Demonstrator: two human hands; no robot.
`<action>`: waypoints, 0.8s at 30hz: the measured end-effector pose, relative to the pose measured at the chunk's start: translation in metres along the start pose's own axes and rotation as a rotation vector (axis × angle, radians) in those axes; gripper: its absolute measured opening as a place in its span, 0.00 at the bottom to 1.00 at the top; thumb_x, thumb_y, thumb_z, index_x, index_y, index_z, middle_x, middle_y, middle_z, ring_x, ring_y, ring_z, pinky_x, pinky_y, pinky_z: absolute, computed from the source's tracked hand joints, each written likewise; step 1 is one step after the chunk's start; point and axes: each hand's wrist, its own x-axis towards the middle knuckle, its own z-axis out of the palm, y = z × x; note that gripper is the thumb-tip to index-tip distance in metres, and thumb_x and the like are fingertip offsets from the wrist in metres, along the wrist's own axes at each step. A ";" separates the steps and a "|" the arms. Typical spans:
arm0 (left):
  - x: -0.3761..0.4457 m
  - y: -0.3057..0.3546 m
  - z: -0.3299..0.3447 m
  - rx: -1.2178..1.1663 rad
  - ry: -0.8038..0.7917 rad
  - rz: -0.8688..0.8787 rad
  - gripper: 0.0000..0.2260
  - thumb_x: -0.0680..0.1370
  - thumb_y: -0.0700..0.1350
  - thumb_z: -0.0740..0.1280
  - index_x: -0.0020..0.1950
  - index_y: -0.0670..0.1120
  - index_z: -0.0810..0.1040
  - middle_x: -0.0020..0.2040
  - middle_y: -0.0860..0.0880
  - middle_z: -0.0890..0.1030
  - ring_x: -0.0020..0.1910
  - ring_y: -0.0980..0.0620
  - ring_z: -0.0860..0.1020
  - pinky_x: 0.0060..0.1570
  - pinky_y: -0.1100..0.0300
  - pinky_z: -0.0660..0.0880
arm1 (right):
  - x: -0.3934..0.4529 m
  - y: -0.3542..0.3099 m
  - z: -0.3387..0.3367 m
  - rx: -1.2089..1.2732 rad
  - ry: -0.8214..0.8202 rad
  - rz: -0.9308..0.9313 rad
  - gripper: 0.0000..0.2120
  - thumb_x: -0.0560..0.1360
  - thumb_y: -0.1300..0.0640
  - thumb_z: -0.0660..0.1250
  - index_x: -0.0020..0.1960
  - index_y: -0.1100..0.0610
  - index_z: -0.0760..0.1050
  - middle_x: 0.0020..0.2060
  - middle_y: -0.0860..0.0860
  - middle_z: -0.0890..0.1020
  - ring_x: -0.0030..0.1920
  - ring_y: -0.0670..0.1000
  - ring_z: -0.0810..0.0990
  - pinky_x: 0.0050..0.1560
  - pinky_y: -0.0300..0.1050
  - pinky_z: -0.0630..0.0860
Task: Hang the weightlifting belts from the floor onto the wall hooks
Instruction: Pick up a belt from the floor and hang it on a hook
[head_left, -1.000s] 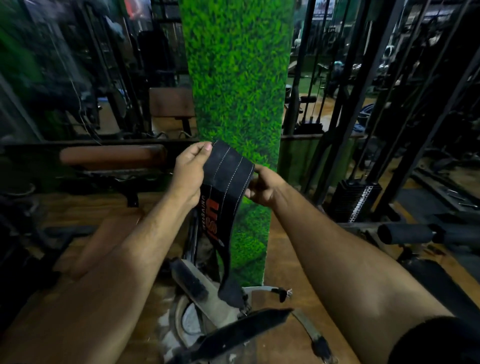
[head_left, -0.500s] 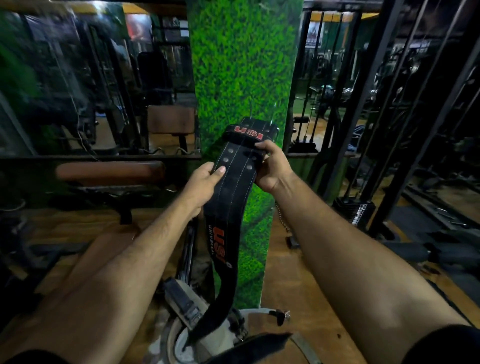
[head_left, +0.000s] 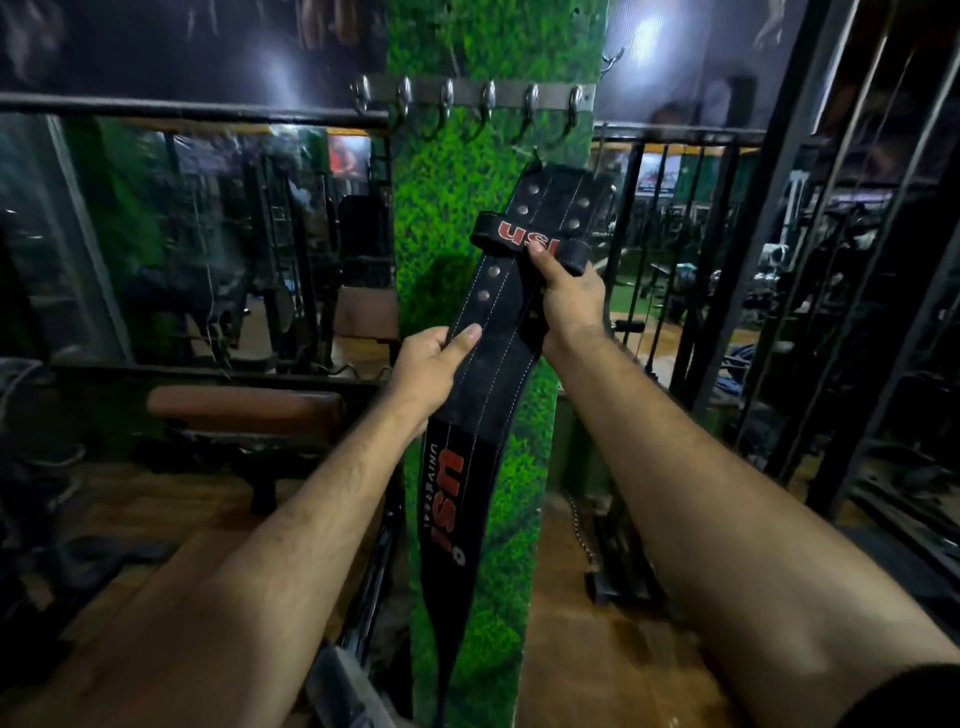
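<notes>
I hold a black leather weightlifting belt (head_left: 498, 332) with red USI lettering upright in front of a green grass-covered pillar (head_left: 467, 176). My left hand (head_left: 431, 364) grips its left edge at mid-length. My right hand (head_left: 566, 296) grips it higher, just under the loop near the buckle end. The belt's top reaches a little below a metal rail of several hooks (head_left: 488, 101) fixed across the pillar. The hooks I can see carry nothing. The belt's tail hangs down toward the floor, out of view at the bottom.
A brown padded bench (head_left: 244, 410) stands to the left. Black gym racks and machine frames (head_left: 810, 291) crowd the right side. A chain (head_left: 582, 530) hangs low beside the pillar. The floor is brown wood.
Both hands have raised the belt higher along the pillar, and my view has tilted up, bringing the hook rail into sight. The other belts on the floor have dropped out of view.
</notes>
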 end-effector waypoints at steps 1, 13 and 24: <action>-0.002 -0.003 0.002 -0.003 -0.003 0.001 0.15 0.81 0.49 0.69 0.34 0.48 0.77 0.33 0.48 0.81 0.31 0.53 0.78 0.30 0.62 0.72 | 0.003 -0.005 0.002 -0.023 0.005 -0.040 0.07 0.75 0.61 0.75 0.50 0.58 0.78 0.48 0.59 0.85 0.46 0.57 0.85 0.50 0.55 0.84; -0.016 -0.083 -0.025 0.135 -0.028 -0.058 0.39 0.71 0.77 0.59 0.48 0.40 0.81 0.47 0.36 0.84 0.46 0.45 0.83 0.54 0.40 0.78 | 0.040 -0.027 0.019 0.036 0.148 -0.240 0.12 0.73 0.64 0.76 0.55 0.63 0.79 0.43 0.56 0.86 0.45 0.55 0.86 0.48 0.52 0.85; 0.045 0.020 0.006 0.057 0.012 0.107 0.30 0.77 0.65 0.63 0.52 0.36 0.76 0.47 0.42 0.81 0.48 0.47 0.79 0.49 0.48 0.76 | 0.033 -0.023 0.018 -0.002 -0.031 -0.141 0.15 0.73 0.59 0.76 0.57 0.62 0.79 0.44 0.56 0.87 0.43 0.53 0.87 0.47 0.53 0.84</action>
